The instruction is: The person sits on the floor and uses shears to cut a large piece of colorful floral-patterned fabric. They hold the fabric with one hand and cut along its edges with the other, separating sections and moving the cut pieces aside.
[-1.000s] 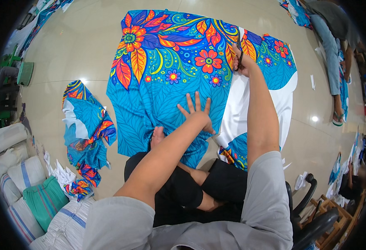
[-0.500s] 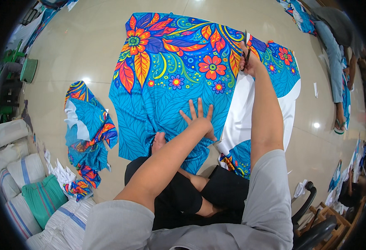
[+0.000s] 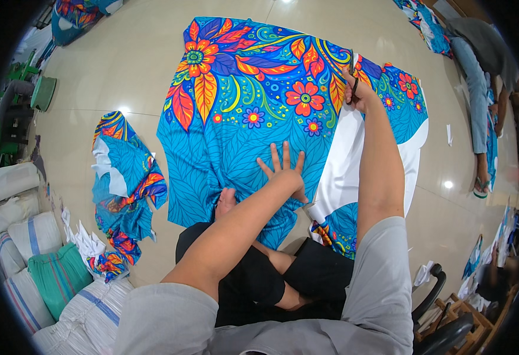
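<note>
A large piece of printed fabric [image 3: 241, 142], blue with orange and red flowers and leaves, lies spread on the floor in front of me. My left hand [image 3: 284, 173] rests on its lower middle, palm down with fingers spread. At the fabric's right cut edge, my right hand [image 3: 360, 96] grips dark-handled scissors [image 3: 354, 87], their blades pointing away from me. Beside that edge is white cloth [image 3: 343, 155], with another printed portion [image 3: 401, 112] to the right of the scissors. One bare foot [image 3: 225, 200] shows at the fabric's near edge.
Printed fabric pieces [image 3: 123, 171] lie crumpled at left, above white and green sacks [image 3: 60, 272]. Another person [image 3: 472, 89] bends at the far right near more printed cloth [image 3: 428, 29]. A black curved chair-like part [image 3: 440, 281] and a wooden crate [image 3: 472, 322] stand at lower right.
The view has shifted slightly. My right hand and the scissors have moved only a little along the edge, with the blades looking closer together. The left hand stays flat on the fabric.
</note>
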Demonstrator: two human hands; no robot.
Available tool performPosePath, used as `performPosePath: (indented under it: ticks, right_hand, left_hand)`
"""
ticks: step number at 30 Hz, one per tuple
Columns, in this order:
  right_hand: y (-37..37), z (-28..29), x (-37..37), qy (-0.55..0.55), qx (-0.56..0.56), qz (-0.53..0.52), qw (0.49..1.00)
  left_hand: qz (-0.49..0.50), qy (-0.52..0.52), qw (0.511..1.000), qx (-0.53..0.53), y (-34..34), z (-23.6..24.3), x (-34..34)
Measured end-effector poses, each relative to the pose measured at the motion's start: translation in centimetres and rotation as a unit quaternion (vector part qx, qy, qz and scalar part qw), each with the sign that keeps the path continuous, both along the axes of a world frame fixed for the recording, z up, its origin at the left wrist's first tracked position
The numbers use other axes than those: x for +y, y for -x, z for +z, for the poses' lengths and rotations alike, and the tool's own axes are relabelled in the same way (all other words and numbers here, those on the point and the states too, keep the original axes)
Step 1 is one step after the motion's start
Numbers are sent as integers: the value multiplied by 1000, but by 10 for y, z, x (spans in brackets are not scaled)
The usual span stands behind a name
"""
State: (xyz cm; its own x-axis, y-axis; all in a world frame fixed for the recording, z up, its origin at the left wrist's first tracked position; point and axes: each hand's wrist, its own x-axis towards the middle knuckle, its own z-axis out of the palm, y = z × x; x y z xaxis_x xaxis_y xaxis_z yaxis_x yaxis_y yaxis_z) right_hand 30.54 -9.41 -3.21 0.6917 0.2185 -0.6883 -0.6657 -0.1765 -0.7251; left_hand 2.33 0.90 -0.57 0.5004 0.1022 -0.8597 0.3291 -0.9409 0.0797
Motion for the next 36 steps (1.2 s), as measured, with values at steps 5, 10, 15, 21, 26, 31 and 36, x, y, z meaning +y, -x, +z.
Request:
performPosePath:
  ticks: [5, 10, 15, 21, 26, 31, 36]
  right_hand:
    - [-4, 12, -2, -33, -43, -33, 998]
    - [18, 39, -13, -48, -82, -13, 995]
    - [133, 58, -58, 3, -173, 49, 984]
    - [370, 89, -133, 171, -182, 122, 961]
    - [493, 96, -157, 102, -163, -65, 979]
    - [483, 81, -146, 56, -214, -164, 961]
    - [477, 80, -143, 84, -217, -134, 963]
  left_hand:
    - [-1, 7, 1000, 10, -2, 4, 1]
    - [13, 17, 1000, 11, -3, 13, 2]
    - [11, 27, 999, -39, 8, 1, 1]
    - [8, 149, 941, -305, -5, -30, 1]
    - [67, 124, 895, -423, -16, -42, 31]
    - [126, -80, 914, -378, 11, -40, 125]
    - [170, 133, 838, -501, 29, 21, 218]
